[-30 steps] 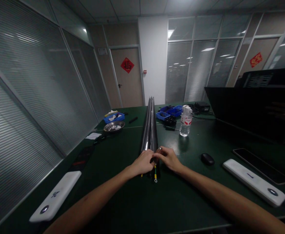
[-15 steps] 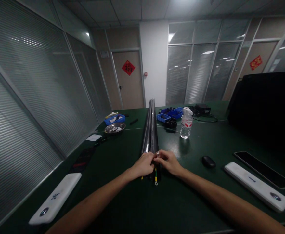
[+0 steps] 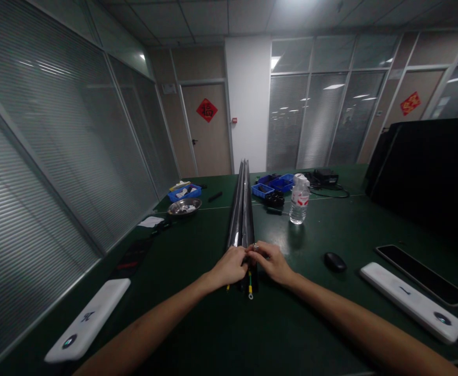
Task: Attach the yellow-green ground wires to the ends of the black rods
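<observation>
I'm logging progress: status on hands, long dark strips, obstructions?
Left hand, right hand together at near end of long dark strips. Ring-ended wire protruding. No obstruction seen; water bottle stands apart.

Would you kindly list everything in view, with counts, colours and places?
Table: one, dark green, centre
Long rails: two, glossy dark, middle
Ring-terminal wire: one, yellow-green, rails' near end
Water bottle: one, clear, right
Screwdriver: one, dark, beside bottle
Bins: at least three, blue, both sides
Metal dish: one, silver, left
Mouse: one, black, right
Smartphone: one, dark, far right
Numbered devices: two, white, either side
Sheet: one, white, left
Large object: one, black, right edge
Doors: two, beige, back wall
Diamond signs: two, red, doors
Column: one, white, back
Blinds: several, grey, left and back
Small unclear items: several, dark, across table
Left hand: one, at rails' end
Right hand: one, beside left hand
Forearms: two, foreground
</observation>
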`<state>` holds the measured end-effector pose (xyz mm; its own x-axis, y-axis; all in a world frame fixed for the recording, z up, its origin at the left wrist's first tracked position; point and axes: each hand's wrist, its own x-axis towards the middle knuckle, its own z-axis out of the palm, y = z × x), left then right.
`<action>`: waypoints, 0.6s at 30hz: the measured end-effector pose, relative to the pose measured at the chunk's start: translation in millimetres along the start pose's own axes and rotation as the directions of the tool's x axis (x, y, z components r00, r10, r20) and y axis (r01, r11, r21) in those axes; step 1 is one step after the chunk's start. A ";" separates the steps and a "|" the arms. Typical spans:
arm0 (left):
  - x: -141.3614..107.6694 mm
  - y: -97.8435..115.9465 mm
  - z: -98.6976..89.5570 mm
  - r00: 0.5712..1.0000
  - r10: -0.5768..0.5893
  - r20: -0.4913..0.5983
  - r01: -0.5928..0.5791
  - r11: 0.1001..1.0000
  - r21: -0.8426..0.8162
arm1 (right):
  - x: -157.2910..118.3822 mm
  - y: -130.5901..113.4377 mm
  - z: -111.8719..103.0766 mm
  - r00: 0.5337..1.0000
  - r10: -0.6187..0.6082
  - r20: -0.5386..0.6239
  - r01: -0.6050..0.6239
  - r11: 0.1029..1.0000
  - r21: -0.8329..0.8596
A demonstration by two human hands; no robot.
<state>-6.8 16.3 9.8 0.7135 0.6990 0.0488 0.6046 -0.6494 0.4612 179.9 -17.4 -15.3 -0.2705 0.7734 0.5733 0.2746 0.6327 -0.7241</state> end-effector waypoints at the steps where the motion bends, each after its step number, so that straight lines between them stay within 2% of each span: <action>1: -0.2 0.0 0.0 1.000 -0.006 0.002 0.006 1.000 0.002 | -0.1 0.9 0.6 1.000 0.009 0.001 -0.009 1.000 0.006; 10: 0.7 -1.5 2.7 0.996 0.076 -0.053 -0.077 0.997 -0.015 | -1.5 6.8 4.8 0.995 0.050 -0.081 -0.049 0.999 0.006; 14: 0.2 1.0 1.2 0.998 0.044 -0.036 -0.045 0.998 -0.047 | -1.8 3.9 3.7 0.995 0.001 -0.099 -0.005 0.999 -0.035; 18: 0.3 3.0 0.5 0.999 0.038 0.001 -0.038 0.996 -0.076 | -1.3 -0.2 2.3 0.997 -0.059 -0.057 0.057 0.997 -0.047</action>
<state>-4.6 14.5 10.7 0.7364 0.6734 0.0658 0.5485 -0.6511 0.5246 178.2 -18.7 -16.8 -0.2335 0.7356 0.6359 0.3019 0.6765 -0.6717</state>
